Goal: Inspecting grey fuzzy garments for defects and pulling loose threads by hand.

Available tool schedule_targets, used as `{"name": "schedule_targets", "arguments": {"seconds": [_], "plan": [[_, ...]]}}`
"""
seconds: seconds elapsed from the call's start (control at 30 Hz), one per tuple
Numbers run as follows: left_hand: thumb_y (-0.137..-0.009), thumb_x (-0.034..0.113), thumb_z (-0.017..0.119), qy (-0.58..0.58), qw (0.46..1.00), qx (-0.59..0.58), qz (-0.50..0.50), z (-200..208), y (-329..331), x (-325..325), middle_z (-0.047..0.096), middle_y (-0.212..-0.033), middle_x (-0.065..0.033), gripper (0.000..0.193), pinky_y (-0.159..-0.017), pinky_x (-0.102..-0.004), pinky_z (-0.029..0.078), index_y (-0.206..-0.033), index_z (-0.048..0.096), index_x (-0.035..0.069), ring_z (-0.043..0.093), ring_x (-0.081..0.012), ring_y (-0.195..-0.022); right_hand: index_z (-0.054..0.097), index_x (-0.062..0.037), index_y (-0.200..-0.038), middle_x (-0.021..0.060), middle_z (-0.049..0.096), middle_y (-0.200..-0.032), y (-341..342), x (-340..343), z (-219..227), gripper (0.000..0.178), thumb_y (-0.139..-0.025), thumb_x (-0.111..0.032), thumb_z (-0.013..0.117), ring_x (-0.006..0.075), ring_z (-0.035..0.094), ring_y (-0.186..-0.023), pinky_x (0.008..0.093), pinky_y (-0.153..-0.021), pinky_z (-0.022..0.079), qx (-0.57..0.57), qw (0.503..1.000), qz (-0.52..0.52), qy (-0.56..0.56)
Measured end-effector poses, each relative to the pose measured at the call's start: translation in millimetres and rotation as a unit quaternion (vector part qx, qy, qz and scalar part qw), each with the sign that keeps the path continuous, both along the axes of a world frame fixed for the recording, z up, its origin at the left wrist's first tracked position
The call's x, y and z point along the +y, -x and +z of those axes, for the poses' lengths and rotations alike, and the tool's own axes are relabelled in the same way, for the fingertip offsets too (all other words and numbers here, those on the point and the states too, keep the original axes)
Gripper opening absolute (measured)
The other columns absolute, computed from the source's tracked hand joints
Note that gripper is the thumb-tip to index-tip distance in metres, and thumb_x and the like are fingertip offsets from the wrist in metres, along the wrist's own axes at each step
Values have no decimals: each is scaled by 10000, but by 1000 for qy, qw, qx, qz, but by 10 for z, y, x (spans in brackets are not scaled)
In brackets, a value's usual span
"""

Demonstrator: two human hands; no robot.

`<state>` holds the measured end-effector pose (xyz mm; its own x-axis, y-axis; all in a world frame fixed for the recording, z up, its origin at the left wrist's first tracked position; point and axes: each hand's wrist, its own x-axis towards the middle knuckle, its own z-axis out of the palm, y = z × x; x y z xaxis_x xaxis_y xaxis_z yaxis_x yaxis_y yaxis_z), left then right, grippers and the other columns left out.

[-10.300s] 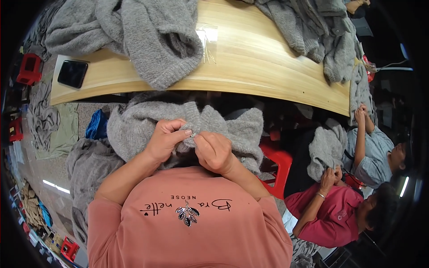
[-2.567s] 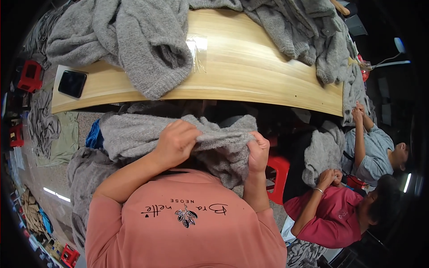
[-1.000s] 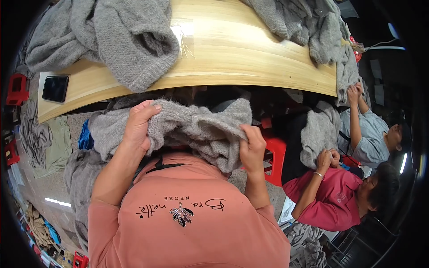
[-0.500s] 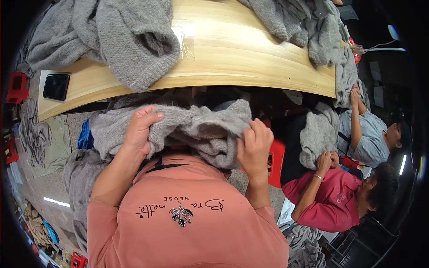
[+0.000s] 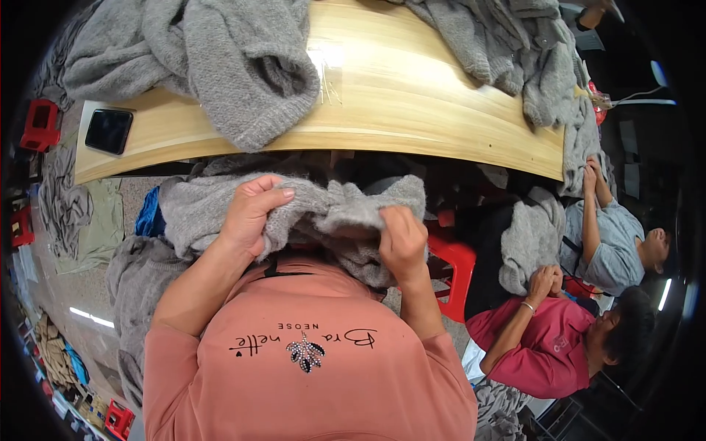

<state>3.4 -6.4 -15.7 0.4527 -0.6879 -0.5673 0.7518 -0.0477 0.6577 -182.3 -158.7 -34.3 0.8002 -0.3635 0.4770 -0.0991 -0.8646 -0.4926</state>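
A fuzzy grey knit garment (image 5: 198, 209) lies bunched across my lap, just below the table's near edge. My left hand (image 5: 254, 213) is closed on its left part, the thumb laid along the top of the knit. Toward the right end, my right hand (image 5: 403, 239) pinches the edge of a folded-up section, with its fingers curled together. Between the two hands the knit is gathered into a loose roll. Whether the right fingers hold anything small besides the knit cannot be made out.
On the wooden table (image 5: 412, 110) lie grey knits (image 5: 243, 81), needle-like pieces (image 5: 331, 88) and a black phone (image 5: 109, 131). A red stool (image 5: 452, 272) stands right of me. Two people sit at the right, one in a dark red shirt (image 5: 544, 345), handling grey knits.
My right hand has moved left and slightly down along the garment, closer to my left hand. The whole view has shifted a little, and the left hand keeps its hold.
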Motion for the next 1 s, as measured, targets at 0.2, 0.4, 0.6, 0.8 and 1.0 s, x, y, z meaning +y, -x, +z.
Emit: {"name": "schedule_targets", "arguments": {"seconds": [0.2, 0.4, 0.6, 0.8, 1.0], "plan": [[-714, -8, 607, 13, 998, -5, -67, 31, 95, -87, 610, -731, -43, 53, -622, -205, 447, -763, 596, 7, 557, -78, -658, 530, 37, -827, 153, 556, -762, -231, 417, 400, 209, -619, 13, 537, 200, 519, -515, 266, -408, 386, -168, 974, 151, 6], [-728, 3, 599, 30, 990, -1, -137, 7, 141, -161, 612, -717, -56, 51, -599, -204, 437, -761, 622, -29, 539, -77, -636, 545, 49, -879, 121, 541, -731, -477, 319, 197, 279, -603, 8, 552, 181, 517, -515, 267, -409, 391, -117, 984, 124, 49], [-749, 33, 588, 1, 990, -66, -124, 149, 65, -156, 603, -700, -27, 73, -568, -195, 422, -759, 622, -31, 514, -57, -634, 556, 33, -843, 136, 560, -741, -539, 328, 254, 244, -603, 72, 548, 232, 545, -560, 294, -444, 428, -112, 986, 123, 21], [-728, 28, 617, -50, 973, -181, -139, -124, 132, -5, 573, -651, 3, 51, -488, -203, 395, -760, 619, -11, 470, -44, -565, 546, 1, -757, 132, 550, -750, -556, 342, 74, 135, -632, 42, 516, 262, 546, -583, 321, -510, 457, -61, 993, 100, -14], [-719, 9, 630, 15, 985, -143, -92, -341, 236, 72, 582, -654, 4, 67, -495, -174, 385, -780, 630, -15, 480, -34, -562, 566, -36, -796, 123, 567, -900, -537, 307, 53, 173, -649, 45, 525, 274, 588, -749, 314, -589, 485, 12, 984, 117, -133]]}}
